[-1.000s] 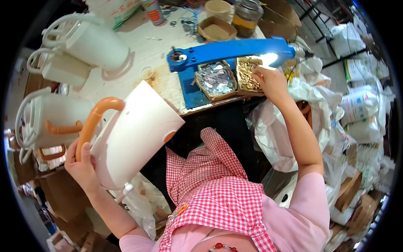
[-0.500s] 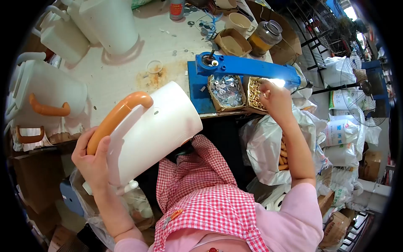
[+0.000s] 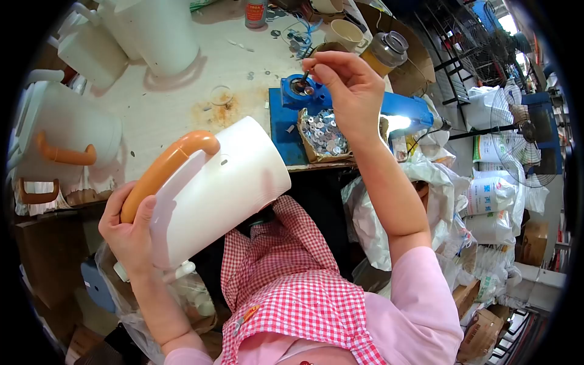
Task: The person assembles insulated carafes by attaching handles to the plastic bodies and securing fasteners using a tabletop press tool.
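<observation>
A white plastic container [image 3: 228, 194] lies tilted across my lap, its flat round end toward the bench. My left hand [image 3: 129, 228] is wrapped round its orange handle [image 3: 167, 170]. Over the head of a blue bench machine [image 3: 292, 91], my right hand [image 3: 353, 91] is closed in a pinch beside the upright dark pin. Whatever sits between those fingertips is too small to make out. Below the hand, a cardboard box of flat metal washers [image 3: 325, 132] stands on the machine's blue base. My right wrist and forearm mostly hide the box of small gold-coloured parts.
More white containers [image 3: 161, 36] with handles stand at the bench's left. At the back are a spray can [image 3: 255, 13], a cream cup [image 3: 345, 35] and a jar of yellow contents [image 3: 386, 52]. A white plastic bag [image 3: 377, 225] hangs below the bench at right.
My right hand has moved left and up from the box of gold-coloured parts to the pin on the machine's head. My left hand still holds the handle, with the container almost unmoved.
</observation>
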`<move>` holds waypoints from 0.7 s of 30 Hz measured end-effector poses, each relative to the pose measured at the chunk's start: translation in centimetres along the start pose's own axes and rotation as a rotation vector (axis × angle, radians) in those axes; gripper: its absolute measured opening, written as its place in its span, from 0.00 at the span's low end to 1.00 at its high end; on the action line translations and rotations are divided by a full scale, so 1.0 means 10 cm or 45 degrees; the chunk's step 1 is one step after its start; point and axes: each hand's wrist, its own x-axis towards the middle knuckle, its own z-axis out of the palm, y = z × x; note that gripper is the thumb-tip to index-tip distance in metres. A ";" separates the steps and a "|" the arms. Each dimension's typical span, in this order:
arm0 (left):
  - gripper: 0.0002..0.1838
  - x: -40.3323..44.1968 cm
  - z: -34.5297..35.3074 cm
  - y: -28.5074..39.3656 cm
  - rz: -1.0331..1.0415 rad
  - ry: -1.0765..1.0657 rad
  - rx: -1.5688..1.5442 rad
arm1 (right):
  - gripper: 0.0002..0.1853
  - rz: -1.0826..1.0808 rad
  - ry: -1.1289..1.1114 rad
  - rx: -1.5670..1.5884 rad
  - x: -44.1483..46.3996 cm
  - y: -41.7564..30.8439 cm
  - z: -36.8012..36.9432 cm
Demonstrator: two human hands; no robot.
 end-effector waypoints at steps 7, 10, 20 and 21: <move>0.17 -0.01 0.01 0.04 0.058 -0.013 0.066 | 0.07 0.046 -0.119 -0.144 0.04 -0.01 -0.03; 0.17 -0.01 0.00 0.03 0.054 -0.011 0.070 | 0.06 0.007 -0.148 -0.215 0.07 -0.01 -0.05; 0.17 -0.01 -0.04 -0.03 0.028 -0.018 0.066 | 0.04 -0.069 0.116 -0.035 -0.12 0.04 0.01; 0.17 -0.03 -0.05 -0.04 -0.026 0.012 0.056 | 0.04 -0.061 0.166 -0.001 -0.21 -0.01 -0.04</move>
